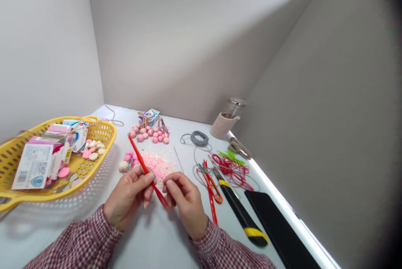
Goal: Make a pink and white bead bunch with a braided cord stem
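My left hand (128, 195) and my right hand (185, 206) meet above the white table (150, 235), both pinching a thin red rod (145, 169). Its upper end points away from me, and its lower end bends into a narrow loop near my right fingertips. Just beyond my hands lies a heap of pink and white flakes (157, 166). Pink beads on red cord (149, 133) sit farther back, and a few pink and cream beads (127, 162) lie close to my left hand.
A yellow basket (59, 164) with packets and beads stands at left. At right lie orange thread snips (212, 185), a red cord tangle (232, 168), a yellow-and-black utility knife (241, 214), a black flat slab (279, 231), a grey cord coil (196, 138) and a sleeved jar (226, 122).
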`<state>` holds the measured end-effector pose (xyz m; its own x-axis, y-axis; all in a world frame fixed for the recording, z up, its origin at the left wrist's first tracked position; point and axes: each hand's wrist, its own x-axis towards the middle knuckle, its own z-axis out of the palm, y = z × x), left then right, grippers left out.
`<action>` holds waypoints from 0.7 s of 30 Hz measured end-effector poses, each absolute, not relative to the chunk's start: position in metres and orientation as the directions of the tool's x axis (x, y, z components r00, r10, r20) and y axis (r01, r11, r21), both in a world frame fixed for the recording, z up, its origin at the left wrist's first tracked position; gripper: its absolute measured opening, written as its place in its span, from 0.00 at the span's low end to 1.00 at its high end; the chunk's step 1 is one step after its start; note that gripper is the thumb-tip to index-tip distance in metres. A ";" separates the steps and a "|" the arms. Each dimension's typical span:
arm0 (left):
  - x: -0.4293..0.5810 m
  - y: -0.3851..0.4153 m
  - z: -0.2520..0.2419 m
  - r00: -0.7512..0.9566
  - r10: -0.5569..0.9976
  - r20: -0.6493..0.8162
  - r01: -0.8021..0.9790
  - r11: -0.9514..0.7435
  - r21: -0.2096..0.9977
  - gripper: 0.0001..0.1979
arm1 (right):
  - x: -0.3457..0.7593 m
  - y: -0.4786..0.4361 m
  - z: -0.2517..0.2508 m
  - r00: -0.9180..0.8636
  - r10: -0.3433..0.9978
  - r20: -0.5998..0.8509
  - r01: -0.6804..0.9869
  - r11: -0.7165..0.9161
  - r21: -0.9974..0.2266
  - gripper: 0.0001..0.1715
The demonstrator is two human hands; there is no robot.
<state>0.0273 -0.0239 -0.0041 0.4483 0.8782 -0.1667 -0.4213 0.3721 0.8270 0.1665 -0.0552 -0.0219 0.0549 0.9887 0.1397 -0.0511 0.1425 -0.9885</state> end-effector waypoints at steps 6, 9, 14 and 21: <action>0.025 -0.020 -0.003 0.335 0.928 -0.161 -0.515 0.324 0.794 0.13 | 0.172 -0.057 -0.019 -0.109 0.966 0.233 0.022 0.237 -0.971 0.06; 0.025 -0.019 -0.005 0.332 0.929 -0.166 -0.529 0.329 0.782 0.13 | 0.173 -0.059 -0.020 -0.140 0.947 0.288 -0.001 0.291 -0.957 0.07; 0.024 -0.019 -0.005 0.335 0.927 -0.166 -0.547 0.335 0.767 0.12 | 0.174 -0.060 -0.022 -0.127 0.945 0.301 -0.044 0.297 -0.954 0.10; 0.025 -0.020 -0.006 0.362 0.921 -0.146 -0.540 0.335 0.772 0.11 | 0.172 -0.061 -0.022 -0.124 0.954 0.273 -0.009 0.274 -0.962 0.07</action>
